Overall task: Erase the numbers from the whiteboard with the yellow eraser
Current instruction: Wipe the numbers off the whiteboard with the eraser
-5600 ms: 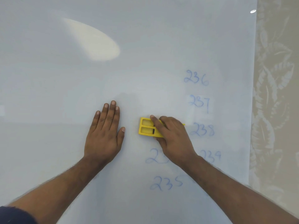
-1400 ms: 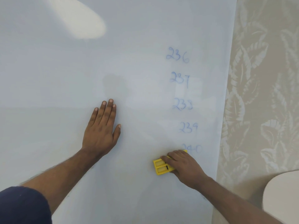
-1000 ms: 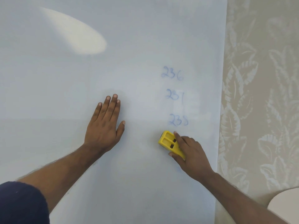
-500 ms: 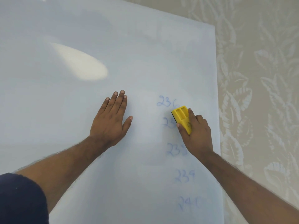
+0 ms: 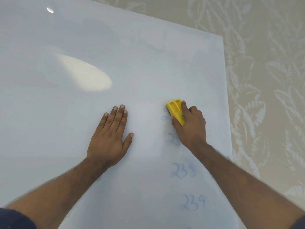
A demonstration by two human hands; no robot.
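Left hand [image 5: 109, 139], open and flat, braces the board [image 5: 148, 63]. Right hand [image 5: 189, 124] grips the eraser [image 5: 175, 109], pressed at the column's top. Sweep toward the wrist over 238 [image 5: 183, 171] and 239 [image 5: 194, 203], keeping the pad flat and pressure even.

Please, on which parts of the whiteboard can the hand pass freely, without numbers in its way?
Free: the wide whiteboard area left of the left hand, and the strip above the yellow eraser. Between the hands there is only a narrow gap. Crowded: below the right hand, where 238 and 239 stand.
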